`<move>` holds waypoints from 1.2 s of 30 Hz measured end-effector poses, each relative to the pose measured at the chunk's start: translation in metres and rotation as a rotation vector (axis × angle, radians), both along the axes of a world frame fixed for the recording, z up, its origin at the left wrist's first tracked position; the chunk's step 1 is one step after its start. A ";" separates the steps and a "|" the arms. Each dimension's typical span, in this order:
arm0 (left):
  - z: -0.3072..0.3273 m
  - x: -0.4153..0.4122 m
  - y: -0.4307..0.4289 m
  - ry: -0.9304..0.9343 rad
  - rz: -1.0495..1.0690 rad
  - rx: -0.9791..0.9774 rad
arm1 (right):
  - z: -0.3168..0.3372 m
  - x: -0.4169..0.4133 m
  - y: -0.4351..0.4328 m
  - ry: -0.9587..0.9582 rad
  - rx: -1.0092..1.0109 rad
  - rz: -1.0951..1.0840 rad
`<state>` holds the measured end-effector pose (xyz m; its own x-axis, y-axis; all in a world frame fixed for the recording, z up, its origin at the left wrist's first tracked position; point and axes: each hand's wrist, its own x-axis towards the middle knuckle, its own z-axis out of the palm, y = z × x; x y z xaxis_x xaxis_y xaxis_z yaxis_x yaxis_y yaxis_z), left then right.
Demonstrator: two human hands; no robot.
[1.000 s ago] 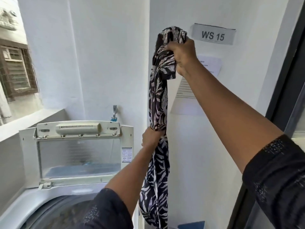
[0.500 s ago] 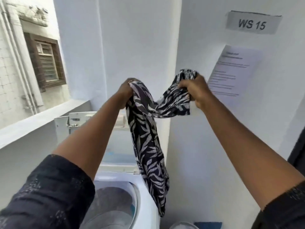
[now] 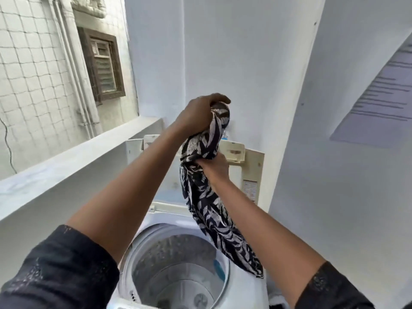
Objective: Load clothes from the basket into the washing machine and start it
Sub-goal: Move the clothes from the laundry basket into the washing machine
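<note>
While both hands are clamped on the leaf-print garment [image 3: 207, 197], it now sits bunched over the washing machine [image 3: 243, 284] instead of stretched out: 1 s ago the right hand held it high by the wall w/ the left gripping lower down, 0.5 s ago it was spread between both hands, now the order is flipped. Left hand [image 3: 197, 115] is on top, fingers closed round the upper wad; right hand [image 3: 215, 167] is below, pinching the cloth shut just under it. Tail hangs down past the right forearm, its lower end over the rim on the right side of the drum [image 3: 178, 277], not inside yet. Lid [image 3: 249, 175] stands open behind (drum looks mostly bare, can't see the bottom fully). Reads as shake-out done, garment gathered for the drop. Basket isn't in view, so can't judge how much load is left; start step not yet done.
</note>
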<state>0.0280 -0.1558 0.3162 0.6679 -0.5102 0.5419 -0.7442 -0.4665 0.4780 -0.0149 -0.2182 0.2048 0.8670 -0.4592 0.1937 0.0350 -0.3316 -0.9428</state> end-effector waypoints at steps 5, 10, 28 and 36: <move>-0.053 0.032 0.024 0.032 0.054 0.105 | -0.044 0.021 0.022 0.149 0.009 -0.010; -0.137 0.062 0.041 0.182 0.072 0.193 | -0.111 0.039 0.030 0.362 -0.135 0.030; -0.443 0.072 0.101 0.944 0.339 0.615 | -0.344 0.049 0.013 0.906 -0.195 0.274; -0.435 0.041 0.064 0.804 0.342 0.532 | -0.321 0.028 0.002 0.817 -0.315 0.272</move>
<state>0.0689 -0.0919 -0.1192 0.8889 -0.2675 -0.3718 -0.0817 -0.8914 0.4458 0.0134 -0.2159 -0.1159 0.8600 -0.2488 -0.4456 -0.4882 -0.6554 -0.5763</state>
